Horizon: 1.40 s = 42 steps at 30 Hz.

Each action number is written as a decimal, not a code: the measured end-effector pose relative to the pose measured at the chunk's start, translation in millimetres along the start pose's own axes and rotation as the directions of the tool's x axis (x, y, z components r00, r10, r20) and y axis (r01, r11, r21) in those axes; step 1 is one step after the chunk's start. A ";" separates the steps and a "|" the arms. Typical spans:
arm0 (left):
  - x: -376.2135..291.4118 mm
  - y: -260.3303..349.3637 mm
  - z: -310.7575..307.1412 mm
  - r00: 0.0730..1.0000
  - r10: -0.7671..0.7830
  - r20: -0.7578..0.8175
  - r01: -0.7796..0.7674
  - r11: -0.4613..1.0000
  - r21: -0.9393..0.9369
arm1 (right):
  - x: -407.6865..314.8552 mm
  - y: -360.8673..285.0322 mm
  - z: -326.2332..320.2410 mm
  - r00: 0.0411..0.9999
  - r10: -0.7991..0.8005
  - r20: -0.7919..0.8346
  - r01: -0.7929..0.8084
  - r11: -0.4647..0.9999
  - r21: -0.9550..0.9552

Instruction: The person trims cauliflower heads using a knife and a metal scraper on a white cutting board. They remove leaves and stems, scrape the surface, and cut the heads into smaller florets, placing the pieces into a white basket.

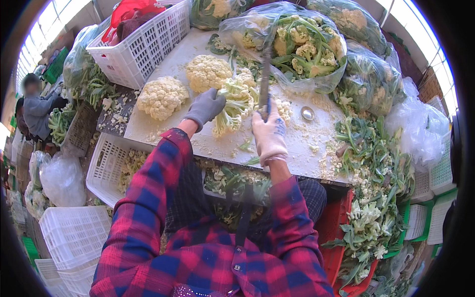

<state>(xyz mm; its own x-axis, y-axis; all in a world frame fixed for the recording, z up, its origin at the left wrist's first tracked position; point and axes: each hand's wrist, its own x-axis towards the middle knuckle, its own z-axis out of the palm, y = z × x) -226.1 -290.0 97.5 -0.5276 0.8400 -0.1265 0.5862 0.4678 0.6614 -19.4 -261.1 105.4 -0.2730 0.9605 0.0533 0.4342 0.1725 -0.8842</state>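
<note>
My left hand (206, 106), in a grey glove, grips the left side of a cut cauliflower (234, 105) whose pale stems face me; the fingertips are partly hidden. In a white knit glove, my right hand (270, 135) holds a knife (265, 74) by its blue handle. Its long blade points away from me, just right of the cut cauliflower. Two whole-looking cauliflower heads, one (162, 98) at the left and another (209, 73) behind my left hand, rest on the white board (207, 144). Loose florets (284, 110) lie beyond my right hand.
A small round metal dish (307, 113) is on the board's right. Plastic bags of cauliflower (310, 48) stand behind. A white crate (141, 46) is at back left, another (107, 167) below the board's left edge. Leaf trimmings (374, 167) heap at right above a red crate (336, 237). A person (42, 107) sits far left.
</note>
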 end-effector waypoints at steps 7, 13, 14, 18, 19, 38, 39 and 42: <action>2.9 -21.1 12.1 0.995 0.052 -0.085 -0.052 0.999 0.002 | -42.7 -20.1 -34.9 0.971 -0.038 0.236 0.009 0.992 0.125; 2.2 -26.9 17.0 0.998 0.000 -0.064 -0.005 0.997 -0.075 | -80.9 6.8 -36.7 0.949 -0.111 0.294 0.069 0.986 0.150; 2.3 -30.2 21.0 0.997 0.013 -0.078 -0.018 0.997 -0.070 | -76.6 18.6 -27.0 0.939 -0.092 0.330 0.052 0.990 0.129; -11.0 -27.7 22.4 0.991 0.033 -0.129 -0.038 0.999 -0.033 | -50.0 26.7 -3.2 0.883 0.081 0.462 -0.117 0.992 0.049; -11.5 -30.8 22.0 0.996 -0.019 -0.089 0.009 0.994 -0.112 | -49.7 16.3 -3.8 0.869 0.131 0.478 -0.168 0.985 0.036; -24.5 -72.7 31.4 0.955 -0.215 0.206 0.297 0.694 -0.655 | -73.2 37.3 8.0 0.889 0.074 0.451 -0.032 0.995 -0.099; -26.2 -68.3 29.1 0.959 -0.202 0.198 0.283 0.699 -0.657 | -68.5 35.5 -1.8 0.877 0.066 0.476 -0.021 0.995 -0.098; -18.6 -72.9 25.3 0.946 -0.220 0.239 0.325 0.669 -0.669 | -63.0 40.7 -10.5 0.880 0.011 0.474 0.038 0.995 -0.093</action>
<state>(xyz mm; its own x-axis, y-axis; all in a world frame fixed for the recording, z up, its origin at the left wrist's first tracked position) -243.5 -332.7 32.9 -0.4808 0.7573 -0.4420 -0.1907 0.4017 0.8957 24.4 -312.3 70.9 -0.6431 0.7437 -0.1827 0.5013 0.2285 -0.8346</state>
